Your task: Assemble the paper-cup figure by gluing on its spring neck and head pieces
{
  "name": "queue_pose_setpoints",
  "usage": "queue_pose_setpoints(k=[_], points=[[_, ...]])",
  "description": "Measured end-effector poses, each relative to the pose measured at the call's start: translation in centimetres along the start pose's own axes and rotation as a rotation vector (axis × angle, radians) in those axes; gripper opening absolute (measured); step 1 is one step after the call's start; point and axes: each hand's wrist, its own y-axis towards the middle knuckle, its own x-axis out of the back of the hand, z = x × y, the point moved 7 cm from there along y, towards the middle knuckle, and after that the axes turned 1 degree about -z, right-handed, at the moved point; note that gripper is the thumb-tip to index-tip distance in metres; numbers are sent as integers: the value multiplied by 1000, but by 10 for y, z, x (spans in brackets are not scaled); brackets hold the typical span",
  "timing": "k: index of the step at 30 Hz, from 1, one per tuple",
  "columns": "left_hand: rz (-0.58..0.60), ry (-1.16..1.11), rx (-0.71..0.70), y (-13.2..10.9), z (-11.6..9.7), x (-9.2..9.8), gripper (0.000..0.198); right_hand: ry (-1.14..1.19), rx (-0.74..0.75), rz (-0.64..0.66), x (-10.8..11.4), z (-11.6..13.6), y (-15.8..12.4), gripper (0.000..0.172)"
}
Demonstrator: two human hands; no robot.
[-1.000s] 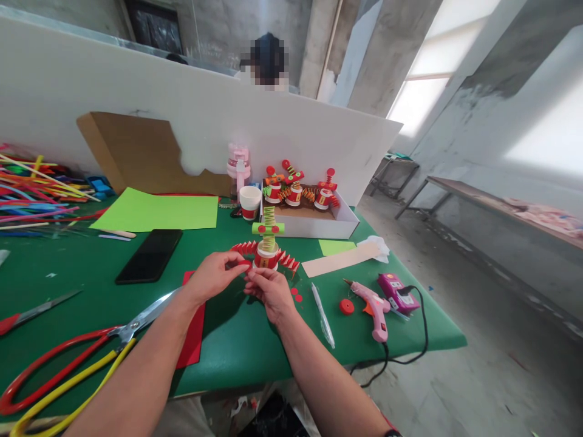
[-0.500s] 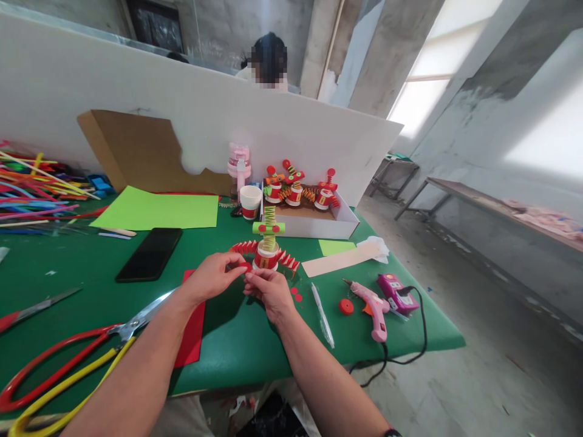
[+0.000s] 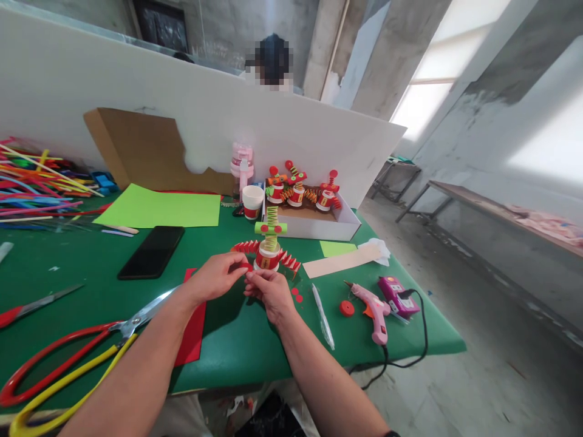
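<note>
A small paper-cup figure (image 3: 268,255) stands on the green table (image 3: 68,267), with red accordion paper arms, a green spring neck and a green bar head with red dots. My left hand (image 3: 217,276) and my right hand (image 3: 268,290) meet just in front of it, fingers pinched together on a small red paper piece at the end of the figure's left arm. Loose red paper dots (image 3: 296,294) lie beside my right hand. A red paper sheet (image 3: 194,331) lies under my left forearm.
Large red and yellow scissors (image 3: 82,352) and a black phone (image 3: 152,252) lie to the left, a pink glue gun (image 3: 373,309) with its cord to the right. A white box (image 3: 314,221) of finished figures, a cup, green paper and straws sit farther back. A person sits behind the white partition.
My hands stay pinched together at the figure's arm; only the view has shifted slightly.
</note>
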Motion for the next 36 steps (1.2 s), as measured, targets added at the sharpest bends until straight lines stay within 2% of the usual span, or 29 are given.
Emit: queue_pose_setpoints(k=[19, 27, 36], points=[[-20, -68, 3, -2, -2, 3, 28, -2, -1, -24, 0, 2, -2, 37], [-91, -324, 74, -1, 1, 9, 37, 55, 53, -63, 1, 9, -3, 36], [-52, -342, 130, -1, 4, 5, 31, 86, 89, -96, 3, 13, -3, 33]])
